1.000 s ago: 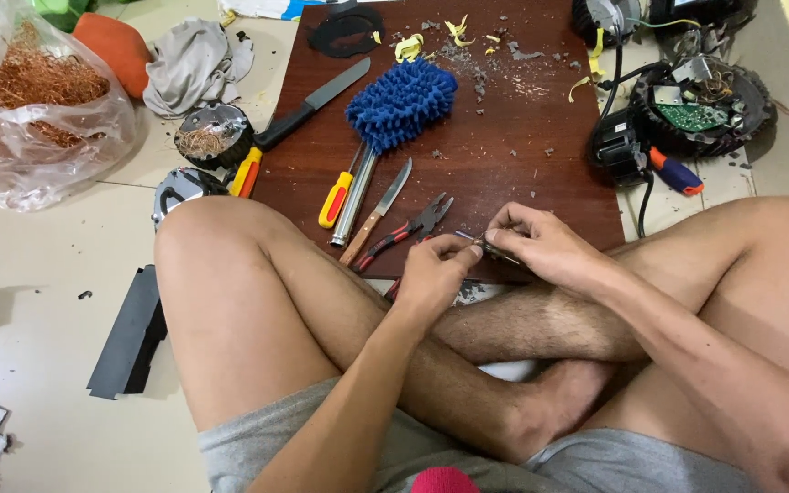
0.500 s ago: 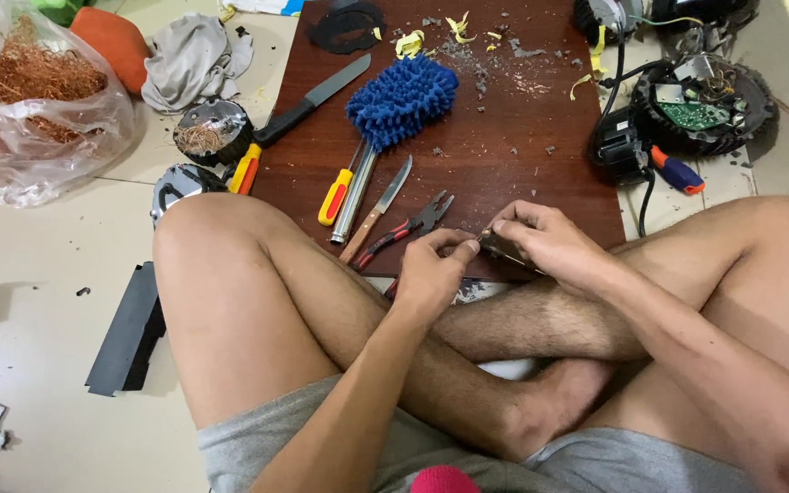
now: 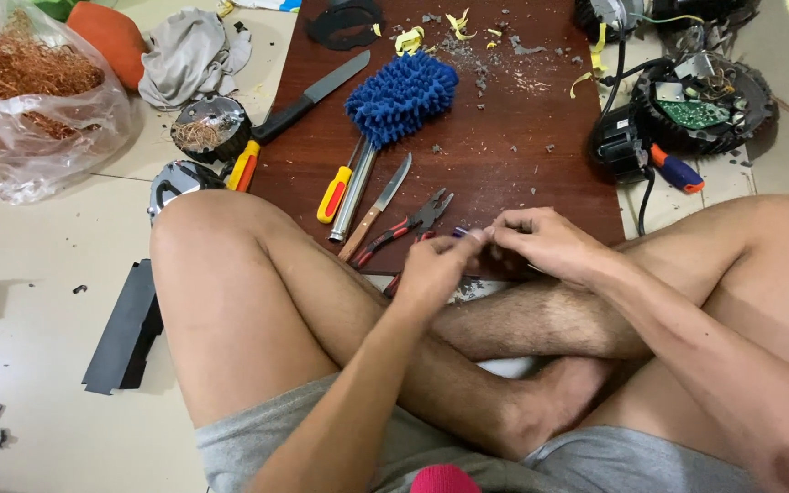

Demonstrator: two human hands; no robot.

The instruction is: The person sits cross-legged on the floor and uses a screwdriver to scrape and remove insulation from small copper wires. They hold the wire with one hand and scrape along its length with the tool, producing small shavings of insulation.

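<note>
Two bare hands meeting at the near edge of a dark brown wooden worktop laid flat on the tiled floor. Left hand: grip closed, fingertips pinched on a small dark piece with a purple end. Right hand: grip closed on the same piece from the other side, fingers curled over it. Piece held just above the crossed shins, clear of the worktop; too small to tell its kind.

Step in hand, by the look of it: picking or pulling the small piece apart by fingertip. Next move probably calls for a firm pinch on both ends and a steady pull, or else for a tool; red-handled pliers and a slim wooden-handled knife lying just beside the left hand, within easy reach.

Containers, left to right:
- Clear plastic bag, far left on the floor, open at the top, holding a loose tangle of bare copper wire.
- Round black housing, near the worktop's left edge, with a few copper strands inside.
- Opened round black casing, right of the worktop, showing a green circuit board and loose leads.

Also on the worktop: blue fluffy duster head, yellow-and-red screwdriver, scattered yellow and grey scraps.
</note>
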